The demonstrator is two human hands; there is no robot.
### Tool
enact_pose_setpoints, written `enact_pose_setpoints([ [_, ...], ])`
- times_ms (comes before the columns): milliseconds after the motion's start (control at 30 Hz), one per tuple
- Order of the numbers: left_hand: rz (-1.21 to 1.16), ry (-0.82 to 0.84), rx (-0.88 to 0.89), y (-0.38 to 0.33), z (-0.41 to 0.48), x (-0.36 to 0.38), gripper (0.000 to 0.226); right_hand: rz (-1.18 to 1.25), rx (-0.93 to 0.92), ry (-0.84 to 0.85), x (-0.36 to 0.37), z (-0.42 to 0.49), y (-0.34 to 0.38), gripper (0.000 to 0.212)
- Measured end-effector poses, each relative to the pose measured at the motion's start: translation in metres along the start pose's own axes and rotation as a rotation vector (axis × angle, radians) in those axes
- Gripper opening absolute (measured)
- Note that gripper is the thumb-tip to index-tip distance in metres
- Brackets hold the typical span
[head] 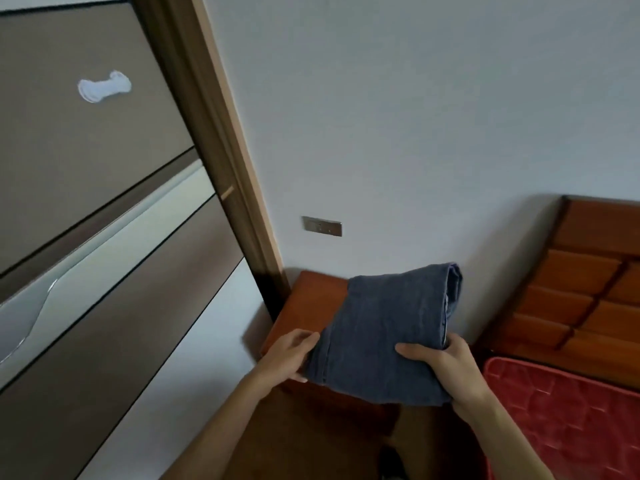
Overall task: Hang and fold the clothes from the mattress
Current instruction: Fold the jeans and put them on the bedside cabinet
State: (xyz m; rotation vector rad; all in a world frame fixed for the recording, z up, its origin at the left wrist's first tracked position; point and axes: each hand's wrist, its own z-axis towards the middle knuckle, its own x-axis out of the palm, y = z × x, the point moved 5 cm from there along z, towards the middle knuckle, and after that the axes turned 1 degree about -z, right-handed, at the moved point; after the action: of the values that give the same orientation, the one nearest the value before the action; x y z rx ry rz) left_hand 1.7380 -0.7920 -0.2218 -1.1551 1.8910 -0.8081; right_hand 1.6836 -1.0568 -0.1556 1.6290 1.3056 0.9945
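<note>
Fingers [306, 338] of the left hand [291, 355] and right hand [446, 368] curl around opposite edges of the folded jeans [384, 327], held over the wooden surface [308, 303] by the wall [381, 133], where an uneven release could slump the folds or tip them off.

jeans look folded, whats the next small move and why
Probably lower the folded jeans flat onto the wooden nightstand and let go: the left hand and right hand grip its sides right over that top, and the fold looks finished.
</note>
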Motion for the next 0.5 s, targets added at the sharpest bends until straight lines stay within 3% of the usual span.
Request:
enact_pose_setpoints([
  [300, -0.087, -0.197, -0.074, -0.057, 0.083, -0.064, 0.037, -0.115, 0.007, 0.163, 0.056, 0.156, 0.061, 0.039],
  [500, -0.13, -0.244, -0.115, -0.072, 0.127, -0.13, 0.037, -0.199, -0.051, 0.259, 0.119, 0.224, 0.087, 0.029],
])
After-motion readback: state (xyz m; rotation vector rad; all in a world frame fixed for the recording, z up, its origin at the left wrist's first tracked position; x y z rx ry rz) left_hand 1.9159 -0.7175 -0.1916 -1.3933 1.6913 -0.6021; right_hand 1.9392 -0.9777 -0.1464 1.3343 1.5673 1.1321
